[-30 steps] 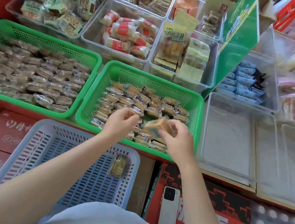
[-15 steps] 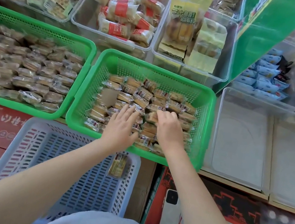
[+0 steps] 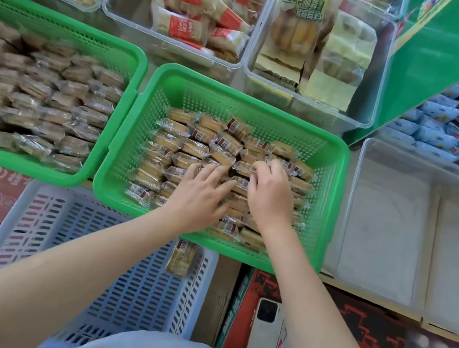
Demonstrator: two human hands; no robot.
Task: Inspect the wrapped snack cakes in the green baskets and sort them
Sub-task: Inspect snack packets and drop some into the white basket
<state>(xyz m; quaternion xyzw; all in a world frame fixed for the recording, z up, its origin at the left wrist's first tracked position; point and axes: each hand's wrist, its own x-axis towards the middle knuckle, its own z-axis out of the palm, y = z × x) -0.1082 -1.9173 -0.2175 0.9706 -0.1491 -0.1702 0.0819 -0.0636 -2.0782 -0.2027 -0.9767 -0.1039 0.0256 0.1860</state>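
Two green baskets hold several clear-wrapped brown snack cakes. The left green basket (image 3: 64,27) is packed with cakes (image 3: 37,99). Both hands are inside the right green basket (image 3: 236,90), on top of its cakes (image 3: 193,146). My left hand (image 3: 200,193) lies on the pile with its fingers stretched out flat. My right hand (image 3: 270,193) is beside it, its fingers curled down around a wrapped cake (image 3: 245,169) near the basket's middle. One more wrapped cake (image 3: 181,257) lies alone in the pale blue basket (image 3: 126,293) in front.
Clear bins of other packaged snacks stand behind the baskets. An empty clear bin (image 3: 394,232) sits to the right, below a green sign board (image 3: 454,59). A white phone (image 3: 263,334) lies on a red carton near my body. Red cartons sit at the lower left.
A second ago my right hand held a cake up above the basket. Both hands have since come down onto the pile, and the right hand's fingers have curled round a cake further back.
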